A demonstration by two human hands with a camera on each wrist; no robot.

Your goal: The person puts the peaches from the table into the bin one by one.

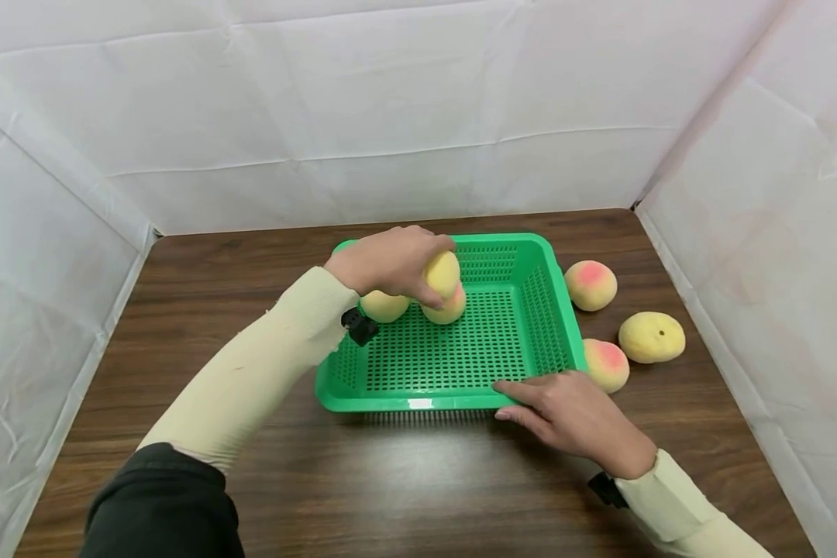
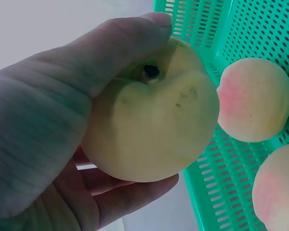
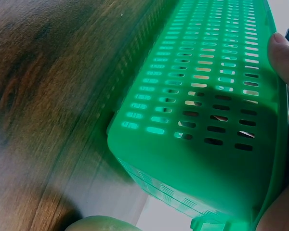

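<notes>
Over the back left part of a green perforated basket, my left hand holds a yellow peach between thumb and fingers. The left wrist view shows the dark stem pit of this held peach. Below it, two pink-blushed peaches lie in the basket, one at the left and one nearer the middle, both partly hidden in the head view. My right hand grips the basket's front rim near the right corner, its thumb outside the wall.
Right of the basket, three more peaches sit on the dark wooden table: a blushed one at the back, a yellow one farthest right, and another blushed one close against the basket. White sheeting encloses the back and sides.
</notes>
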